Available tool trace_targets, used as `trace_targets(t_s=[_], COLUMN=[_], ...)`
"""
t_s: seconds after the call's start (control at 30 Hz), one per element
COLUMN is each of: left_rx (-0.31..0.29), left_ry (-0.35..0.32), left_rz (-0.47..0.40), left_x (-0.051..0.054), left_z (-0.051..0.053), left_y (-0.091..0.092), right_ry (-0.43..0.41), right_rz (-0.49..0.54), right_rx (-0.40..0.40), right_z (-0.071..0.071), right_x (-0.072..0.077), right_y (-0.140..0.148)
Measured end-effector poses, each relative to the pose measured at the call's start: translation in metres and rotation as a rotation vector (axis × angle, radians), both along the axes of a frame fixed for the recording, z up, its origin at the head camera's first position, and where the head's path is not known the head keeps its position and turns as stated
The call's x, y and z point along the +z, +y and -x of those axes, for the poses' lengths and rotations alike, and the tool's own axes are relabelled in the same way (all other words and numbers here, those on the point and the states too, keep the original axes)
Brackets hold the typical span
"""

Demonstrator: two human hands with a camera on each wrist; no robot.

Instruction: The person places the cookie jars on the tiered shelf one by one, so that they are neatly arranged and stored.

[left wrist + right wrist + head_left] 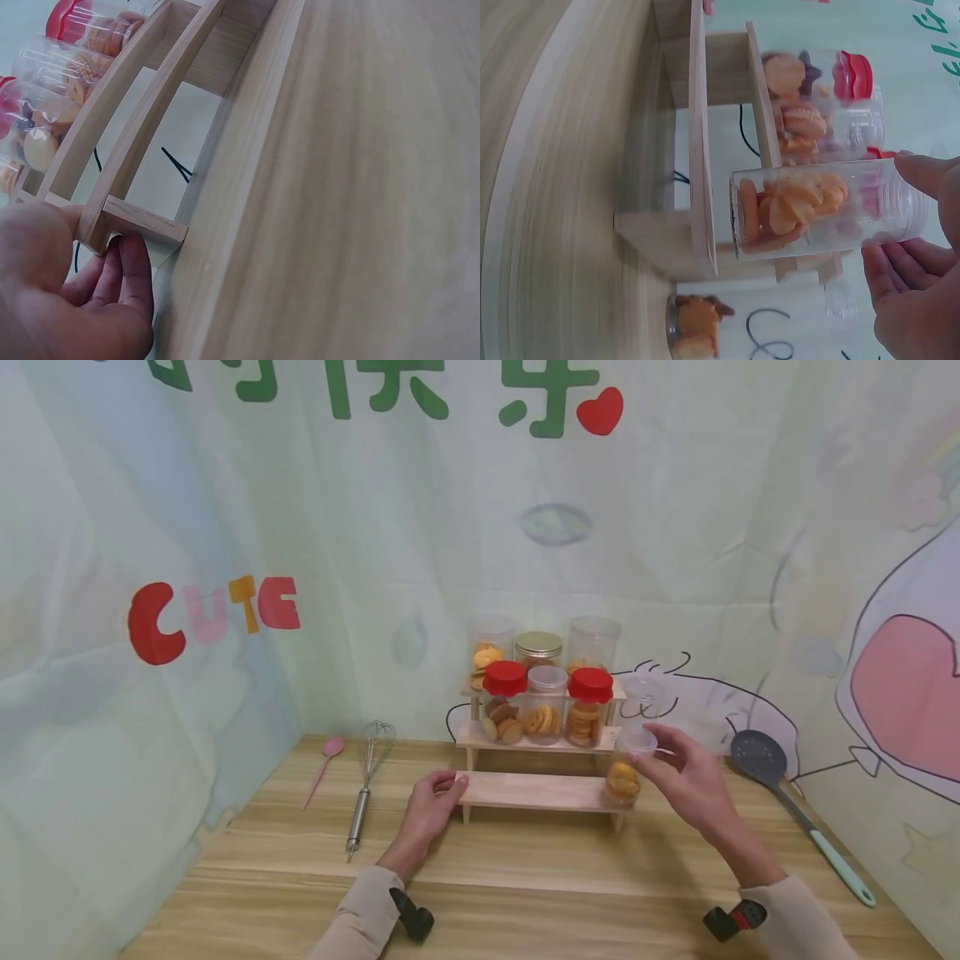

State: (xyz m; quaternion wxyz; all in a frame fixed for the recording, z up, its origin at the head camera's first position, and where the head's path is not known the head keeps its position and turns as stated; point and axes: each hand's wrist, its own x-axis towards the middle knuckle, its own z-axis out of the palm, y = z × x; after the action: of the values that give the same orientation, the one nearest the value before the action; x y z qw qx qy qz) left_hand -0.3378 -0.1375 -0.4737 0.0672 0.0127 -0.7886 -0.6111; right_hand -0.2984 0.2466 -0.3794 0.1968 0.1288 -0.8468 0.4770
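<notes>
With thumb and fingers my right hand point(693, 781) grips the lidded top of a clear jar point(624, 772) of orange-brown cookies. That jar is at the right end of the bottom step of a wooden tiered rack point(532, 789); in the right wrist view its base point(736, 217) appears slightly off the step's edge. My left hand point(431, 810) pinches the left end of that step, thumb on top and fingers beneath point(135, 270). On the middle step stand two red-lidded cookie jars point(505, 706) point(589, 708) with a clear-lidded jar point(546, 706) between them.
The top step bears two clear jars point(492, 639) point(594, 639) and a gold-lidded jar point(538, 647). Another cookie jar point(697, 322) stands beside the rack's right side. A pink spoon point(321, 768) and whisk point(363, 793) lie left; a slotted ladle point(795, 802) lies right. Fabric walls surround the table.
</notes>
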Motion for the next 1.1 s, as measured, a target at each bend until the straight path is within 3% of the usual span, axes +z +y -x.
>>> trace_targets(t_s=[0.4,0.63,1.1], left_rx=[0.000,0.005,-0.002], left_ry=[-0.008,-0.005,0.028], left_rz=[0.005,0.011,0.003], left_x=[0.000,0.000,0.000], left_z=[0.000,0.000,0.002], left_y=[-0.001,-0.001,0.000], right_ry=[-0.018,-0.070,-0.065], right_rz=[0.066,0.084,0.187], right_rx=[0.103,0.110,0.103], right_z=[0.013,0.020,0.036], right_x=[-0.005,-0.011,-0.015], right_y=[-0.058,-0.092,-0.132])
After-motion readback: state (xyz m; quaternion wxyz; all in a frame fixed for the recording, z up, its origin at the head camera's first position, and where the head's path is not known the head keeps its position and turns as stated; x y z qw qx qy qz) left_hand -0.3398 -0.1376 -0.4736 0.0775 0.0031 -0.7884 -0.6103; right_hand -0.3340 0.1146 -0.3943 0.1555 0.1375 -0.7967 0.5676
